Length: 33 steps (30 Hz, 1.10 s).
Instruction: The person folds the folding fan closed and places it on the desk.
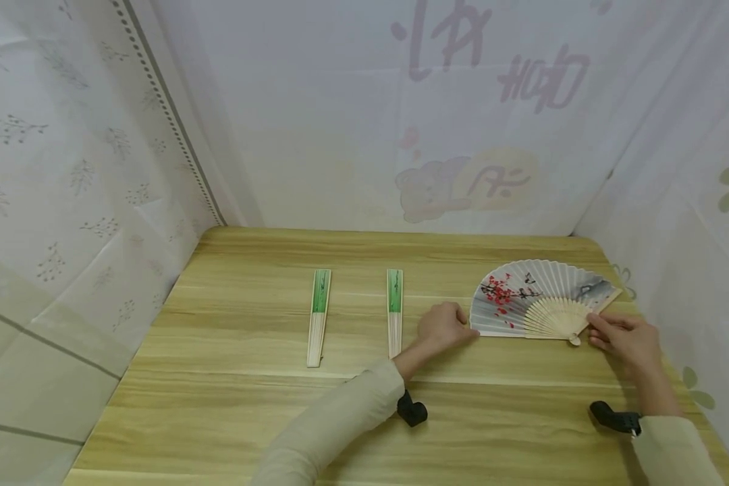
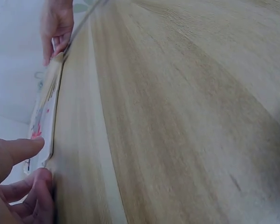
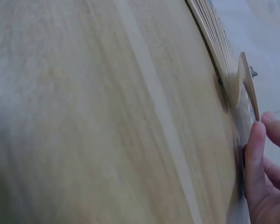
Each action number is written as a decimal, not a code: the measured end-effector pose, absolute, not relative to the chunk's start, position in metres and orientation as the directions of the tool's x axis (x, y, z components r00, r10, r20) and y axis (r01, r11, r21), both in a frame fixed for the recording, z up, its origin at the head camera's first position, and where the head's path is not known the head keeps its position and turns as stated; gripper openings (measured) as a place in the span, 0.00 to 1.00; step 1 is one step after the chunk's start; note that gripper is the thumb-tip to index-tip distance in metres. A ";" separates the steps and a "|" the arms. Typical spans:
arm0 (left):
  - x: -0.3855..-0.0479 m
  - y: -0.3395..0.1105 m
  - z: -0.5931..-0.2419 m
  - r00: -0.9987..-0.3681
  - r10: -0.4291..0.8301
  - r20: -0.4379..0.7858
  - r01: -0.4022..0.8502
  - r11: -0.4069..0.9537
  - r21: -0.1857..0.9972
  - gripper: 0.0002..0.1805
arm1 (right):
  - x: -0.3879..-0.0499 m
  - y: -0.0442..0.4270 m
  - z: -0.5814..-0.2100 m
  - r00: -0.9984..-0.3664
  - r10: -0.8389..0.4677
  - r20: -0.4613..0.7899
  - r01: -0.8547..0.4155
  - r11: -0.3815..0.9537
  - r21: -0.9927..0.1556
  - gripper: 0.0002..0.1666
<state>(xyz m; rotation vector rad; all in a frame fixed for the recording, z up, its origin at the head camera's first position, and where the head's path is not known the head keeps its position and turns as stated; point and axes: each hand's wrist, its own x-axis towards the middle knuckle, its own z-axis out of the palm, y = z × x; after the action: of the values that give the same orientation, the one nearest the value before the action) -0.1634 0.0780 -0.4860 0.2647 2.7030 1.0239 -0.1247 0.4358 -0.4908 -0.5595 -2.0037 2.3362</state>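
Observation:
A spread folding fan [image 1: 547, 290], grey-white with red blossoms and pale wooden ribs, lies at the table's right. My left hand [image 1: 443, 327] holds its left end, thumb at the lower corner and fingers curled beside the edge. In the left wrist view, the thumb and fingers [image 2: 42, 179] stand either side of the fan's corner. My right hand [image 1: 628, 341] pinches the right outer stick near the pivot. Seen from the right wrist, that stick [image 3: 249, 86] angles away from the other ribs, between thumb and finger.
Two closed green fans lie left of my left hand: one fan [image 1: 318, 317] farther left, the other fan [image 1: 395, 304] partly behind the left wrist. The wooden table [image 1: 219, 405] is enclosed by patterned white cloth [image 1: 310, 135] at the back and sides.

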 end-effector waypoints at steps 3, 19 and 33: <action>-0.163 0.081 -0.488 -0.963 0.231 -0.141 0.083 0.747 0.659 0.16 | -0.127 0.434 -0.492 -0.924 0.271 -0.268 0.233 -0.156 -0.960 0.06; -0.167 0.089 -0.491 -0.977 0.180 -0.119 0.073 0.796 0.601 0.15 | -0.130 0.429 -0.493 -0.908 0.312 -0.280 0.256 -0.115 -0.960 0.07; -0.169 0.086 -0.493 -0.977 0.192 -0.094 0.091 0.771 0.630 0.13 | -0.130 0.427 -0.495 -0.870 0.342 -0.356 0.332 -0.128 -0.934 0.11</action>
<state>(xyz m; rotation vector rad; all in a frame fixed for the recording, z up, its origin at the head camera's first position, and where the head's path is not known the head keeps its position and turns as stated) -0.1686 0.0859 -0.4934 0.2266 2.8107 0.9883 -0.1300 0.4272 -0.4951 -0.8002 -2.0703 2.2135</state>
